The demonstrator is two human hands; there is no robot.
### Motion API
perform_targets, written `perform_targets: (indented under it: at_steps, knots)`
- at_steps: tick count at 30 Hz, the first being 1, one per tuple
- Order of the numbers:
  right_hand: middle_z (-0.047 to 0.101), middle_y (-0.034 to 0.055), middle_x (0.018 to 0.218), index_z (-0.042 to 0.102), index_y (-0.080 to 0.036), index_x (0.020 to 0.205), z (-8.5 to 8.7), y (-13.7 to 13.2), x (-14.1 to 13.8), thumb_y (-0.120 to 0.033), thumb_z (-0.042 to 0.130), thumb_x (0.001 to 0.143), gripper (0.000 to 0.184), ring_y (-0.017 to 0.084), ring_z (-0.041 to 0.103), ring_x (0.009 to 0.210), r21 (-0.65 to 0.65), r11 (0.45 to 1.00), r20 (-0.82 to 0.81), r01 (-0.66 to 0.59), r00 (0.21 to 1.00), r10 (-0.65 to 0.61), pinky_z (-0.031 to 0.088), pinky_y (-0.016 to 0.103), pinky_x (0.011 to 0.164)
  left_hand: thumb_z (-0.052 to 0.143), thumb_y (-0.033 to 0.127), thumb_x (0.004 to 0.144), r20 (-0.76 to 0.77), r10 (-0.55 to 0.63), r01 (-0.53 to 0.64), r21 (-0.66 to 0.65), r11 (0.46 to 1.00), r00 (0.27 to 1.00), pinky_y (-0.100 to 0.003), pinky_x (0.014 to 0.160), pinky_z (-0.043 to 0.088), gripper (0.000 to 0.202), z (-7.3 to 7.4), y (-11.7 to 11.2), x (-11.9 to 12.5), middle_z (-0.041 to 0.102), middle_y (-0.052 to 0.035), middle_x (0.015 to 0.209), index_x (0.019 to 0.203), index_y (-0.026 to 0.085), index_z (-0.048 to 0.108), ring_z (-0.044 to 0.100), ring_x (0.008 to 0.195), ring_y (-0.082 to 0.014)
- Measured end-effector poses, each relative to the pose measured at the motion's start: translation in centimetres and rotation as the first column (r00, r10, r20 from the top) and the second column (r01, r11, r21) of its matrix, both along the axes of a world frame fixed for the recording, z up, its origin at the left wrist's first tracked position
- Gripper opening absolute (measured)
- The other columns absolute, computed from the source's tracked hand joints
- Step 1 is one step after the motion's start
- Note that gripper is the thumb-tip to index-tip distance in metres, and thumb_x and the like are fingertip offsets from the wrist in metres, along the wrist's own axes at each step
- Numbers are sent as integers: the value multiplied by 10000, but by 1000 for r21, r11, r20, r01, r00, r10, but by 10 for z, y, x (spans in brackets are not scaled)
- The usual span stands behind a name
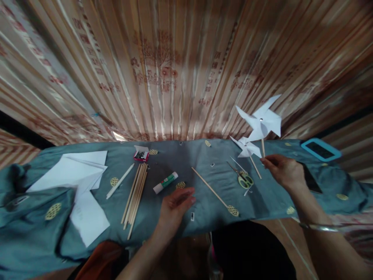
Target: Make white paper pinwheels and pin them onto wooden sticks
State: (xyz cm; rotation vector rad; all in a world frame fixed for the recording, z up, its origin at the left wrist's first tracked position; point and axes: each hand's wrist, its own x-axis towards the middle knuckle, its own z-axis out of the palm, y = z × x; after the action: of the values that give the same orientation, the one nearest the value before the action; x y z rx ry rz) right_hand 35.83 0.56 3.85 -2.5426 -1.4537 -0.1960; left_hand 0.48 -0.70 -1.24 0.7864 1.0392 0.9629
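Observation:
Between thumb and fingers, my right hand point(281, 171) grips the wooden stick of a white paper pinwheel point(268, 122), lifted upright over the cloth's far right side. A second, smaller-looking white pinwheel point(247, 147) lies just behind and below it, its stick slanting toward me. My left hand point(175, 206) hovers over the middle of the cloth with fingers loosely apart and nothing in them. Closest to it are a green and white glue stick point(166, 182) and a single wooden stick point(210, 187). Scissors with green handles point(245, 180) lie left of my right hand.
Left on the blue-green cloth point(186, 155) are white paper sheets point(90, 217), a white pen-like stick point(120, 181), several wooden sticks point(135, 200) and a small open box of dark pins point(141, 154). A blue-framed tablet point(320, 149) and a dark flat object point(310, 179) lie right. A curtain point(180, 70) hangs behind.

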Motion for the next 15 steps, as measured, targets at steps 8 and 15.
perform_targets:
  at_steps: [8, 15]
  knots:
    - [735, 185, 875, 745, -148, 942, -65, 13, 44, -354, 528, 894, 303, 298, 682, 753, -315, 949, 40, 26, 999, -15, 415, 339, 606, 855, 343, 522, -50, -42, 43, 11, 999, 998, -345, 841, 530, 321, -4, -2, -3, 750, -89, 885, 791, 178, 796, 668, 872, -240]
    - [739, 183, 814, 768, -148, 862, -81, 22, 65, -368, 566, 865, 299, 286, 683, 702, -301, 954, 26, 8, 1000, 0, 415, 325, 575, 849, 389, 546, -86, -75, 76, 10, 997, 994, -342, 843, 516, 345, -3, -1, -2, 736, -105, 918, 809, 173, 788, 663, 891, -245]
